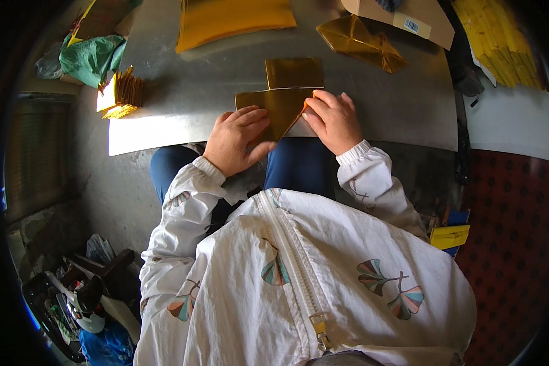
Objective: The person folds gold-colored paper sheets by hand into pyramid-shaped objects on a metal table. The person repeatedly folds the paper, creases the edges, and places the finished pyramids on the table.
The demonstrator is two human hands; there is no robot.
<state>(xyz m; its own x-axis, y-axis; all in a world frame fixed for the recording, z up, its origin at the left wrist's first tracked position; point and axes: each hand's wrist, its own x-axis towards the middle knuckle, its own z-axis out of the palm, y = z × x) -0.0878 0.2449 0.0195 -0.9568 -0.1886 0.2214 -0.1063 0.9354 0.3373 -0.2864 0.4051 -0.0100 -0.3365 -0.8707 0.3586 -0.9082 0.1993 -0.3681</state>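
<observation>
A gold foil paper sheet (283,107) lies at the near edge of the metal table, its right side folded over along a slant. My left hand (233,139) rests flat on the sheet's left part, thumb stretched out toward the near edge. At the right corner, my right hand (334,121) pinches the folded edge between thumb and fingers; an orange sliver of paper shows beside the fingertips. Just beyond the sheet, a smaller gold piece (294,73) lies flat, its near side meeting the sheet's far edge.
A stack of gold sheets (235,24) sits at the far side of the metal table (195,91). Folded gold pieces (123,94) stand bunched at the left, near a green plastic bag (93,60). A folded gold form (361,44) and a cardboard box (409,18) are far right.
</observation>
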